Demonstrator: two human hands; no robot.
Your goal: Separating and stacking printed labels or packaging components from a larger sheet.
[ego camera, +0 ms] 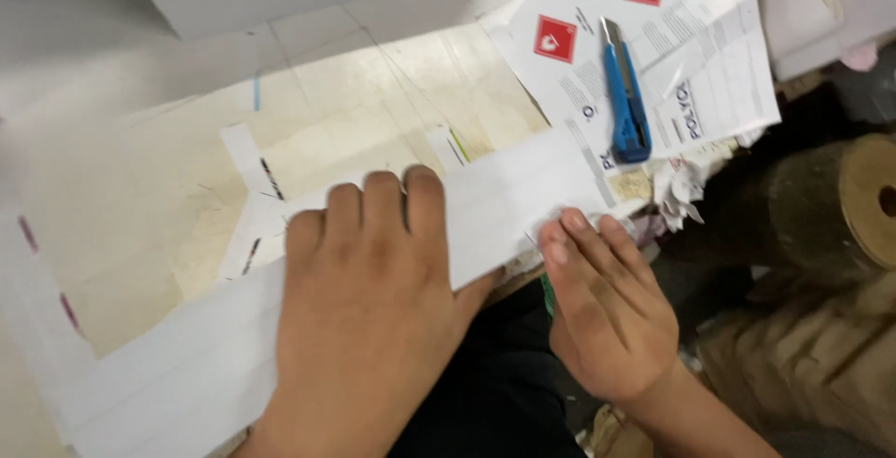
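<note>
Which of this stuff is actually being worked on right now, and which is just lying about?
In hand:
left hand, flat on the white paper strip
right hand, fingertips at the strip's near edge

Lying about:
blue utility knife
printed sheets with red diamonds
brown cardboard roll

A blue utility knife (626,92) lies on printed sheets (709,56) beside a cardboard roll (863,201).

White printed sheets (653,56) lie at the worktop's far right corner, each bearing red diamond-shaped labels (554,38).

Bright overhead light, soft shadows, slight motion blur, perhaps strongest leftward.
</note>
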